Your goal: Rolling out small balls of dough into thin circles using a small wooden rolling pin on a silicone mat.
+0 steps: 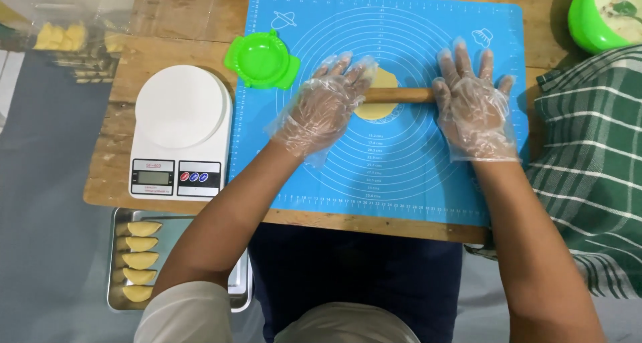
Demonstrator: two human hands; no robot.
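Observation:
A wooden rolling pin lies across a flat round of yellow dough at the middle of a blue silicone mat. My left hand, in a clear plastic glove, presses flat on the pin's left end. My right hand, also gloved, rests palm down on the pin's right end. Fingers of both hands are spread and point away from me. Most of the pin's ends are hidden under my palms.
A green round dumpling press lies at the mat's left edge. A white kitchen scale stands left of it. A metal tray with several folded pastries sits below the table. A green bowl is at top right, a checked cloth at right.

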